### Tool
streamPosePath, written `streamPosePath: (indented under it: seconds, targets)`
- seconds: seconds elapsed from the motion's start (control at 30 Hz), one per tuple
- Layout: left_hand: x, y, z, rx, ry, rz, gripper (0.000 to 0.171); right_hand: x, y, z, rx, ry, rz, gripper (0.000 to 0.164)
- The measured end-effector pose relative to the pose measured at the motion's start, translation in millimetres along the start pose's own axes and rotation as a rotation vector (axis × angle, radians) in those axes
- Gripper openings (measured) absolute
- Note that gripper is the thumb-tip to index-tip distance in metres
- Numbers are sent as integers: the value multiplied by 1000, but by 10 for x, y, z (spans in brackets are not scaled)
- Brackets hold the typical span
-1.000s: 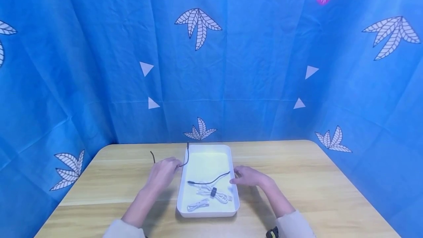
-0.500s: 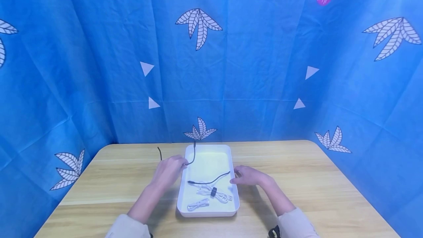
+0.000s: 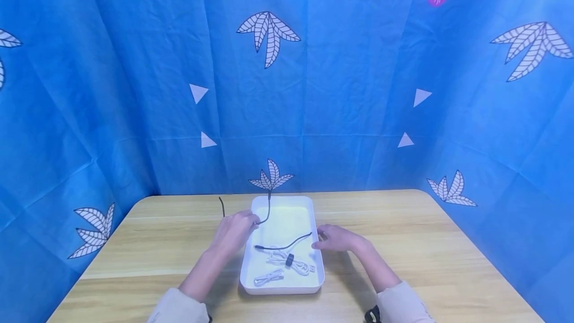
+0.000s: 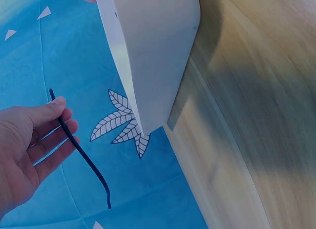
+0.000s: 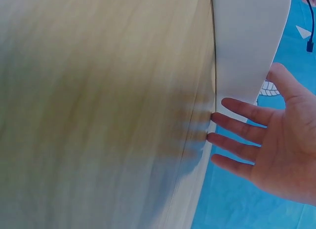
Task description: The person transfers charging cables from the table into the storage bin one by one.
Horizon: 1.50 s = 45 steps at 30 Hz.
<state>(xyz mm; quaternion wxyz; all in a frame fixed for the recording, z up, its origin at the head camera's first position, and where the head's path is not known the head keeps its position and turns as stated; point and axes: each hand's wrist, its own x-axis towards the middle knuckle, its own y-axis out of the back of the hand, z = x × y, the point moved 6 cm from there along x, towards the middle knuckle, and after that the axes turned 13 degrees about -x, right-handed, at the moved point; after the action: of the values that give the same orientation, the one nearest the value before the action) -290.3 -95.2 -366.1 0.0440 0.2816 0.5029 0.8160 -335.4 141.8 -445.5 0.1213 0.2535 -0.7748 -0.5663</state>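
My left hand [image 3: 233,233] is at the left rim of a white tray [image 3: 282,290] and pinches a thin black cable [image 4: 91,164] between thumb and fingers. One end of that cable stands up over the tray's far left corner; the other sticks out to the left. Inside the tray lie a second black cable [image 3: 284,248], a coiled white USB cable [image 3: 299,265] with a dark strap, and a small white cable bundle [image 3: 269,277]. At the tray's right side is my right hand [image 5: 291,145], its fingers straight and spread beside the wall, its thumb at the rim.
The tray stands on a light wooden table [image 3: 412,243]. A blue patterned curtain [image 3: 350,88] hangs behind the table and along both sides.
My left hand has moved right and slightly back, carrying the black cable over the tray's left rim. The right hand and the tray have stayed in place.
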Motion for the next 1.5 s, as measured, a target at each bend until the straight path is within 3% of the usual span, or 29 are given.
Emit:
streamPosePath:
  seconds: [0.63, 1.5]
  targets:
    - [66, -63, 144, 42, -38, -5, 11, 1, -9, -11, -7, 10, 0, 55]
    - [149, -227, 205, 30, -40, -72, 12, 5, 21, -39, -56, -72, -27, 63]
